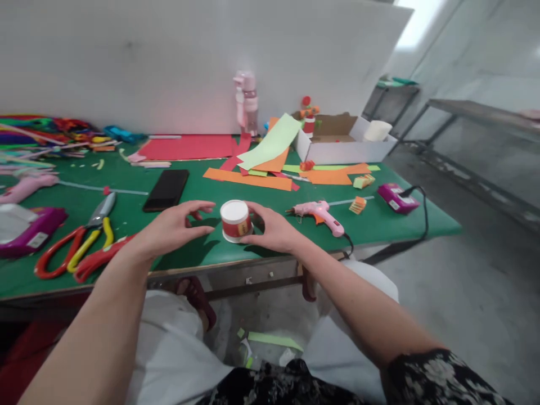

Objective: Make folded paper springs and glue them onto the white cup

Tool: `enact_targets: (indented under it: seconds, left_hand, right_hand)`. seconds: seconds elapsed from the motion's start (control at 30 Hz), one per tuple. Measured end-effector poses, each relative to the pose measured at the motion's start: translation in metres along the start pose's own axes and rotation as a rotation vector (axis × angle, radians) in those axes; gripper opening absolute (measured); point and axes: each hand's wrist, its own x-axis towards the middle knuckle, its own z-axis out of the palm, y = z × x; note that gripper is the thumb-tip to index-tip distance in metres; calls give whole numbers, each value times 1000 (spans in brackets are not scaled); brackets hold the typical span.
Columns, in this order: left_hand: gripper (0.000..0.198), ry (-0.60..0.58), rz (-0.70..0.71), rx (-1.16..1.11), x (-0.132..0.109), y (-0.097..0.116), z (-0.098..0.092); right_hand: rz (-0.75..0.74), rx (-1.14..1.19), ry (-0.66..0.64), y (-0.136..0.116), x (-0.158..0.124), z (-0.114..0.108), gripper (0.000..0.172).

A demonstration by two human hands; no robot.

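Note:
A small paper cup point(235, 220) with a red band and a yellowish label stands near the front edge of the green table. Its white flat end faces up and a wider white rim is at the bottom. My right hand point(273, 226) grips it from the right, thumb low in front and fingers behind. To the left of the cup, my left hand point(181, 225) is open, fingers curved toward it with a gap between. A pink glue gun point(318, 215) lies right of my right hand, and a dark phone point(166, 190) lies beyond my left hand.
Scissors point(90, 230) and red-handled pliers point(101, 260) lie at left, near a purple box point(34, 230). Paper strips point(248, 179), a pink bottle point(250, 107) and a white open box point(346, 151) are at the back. Another purple box point(397, 198), with a black cable, sits right.

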Motion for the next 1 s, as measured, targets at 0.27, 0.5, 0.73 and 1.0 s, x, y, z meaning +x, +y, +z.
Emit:
enact_targets:
  seconds: [0.27, 0.5, 0.73, 1.0]
  left_hand:
    - [36, -117, 133, 110, 10, -9, 14]
    - [43, -156, 123, 119, 13, -8, 13]
    - [40, -137, 77, 137, 13, -1, 14]
    - [39, -98, 70, 119, 15, -2, 19]
  right_hand:
    - [83, -83, -20, -7, 4, -2, 69]
    - [98, -160, -46, -8, 12, -3, 57]
    - [72, -270, -61, -11, 18, -2, 49]
    - [58, -450, -70, -11, 21, 0, 44]
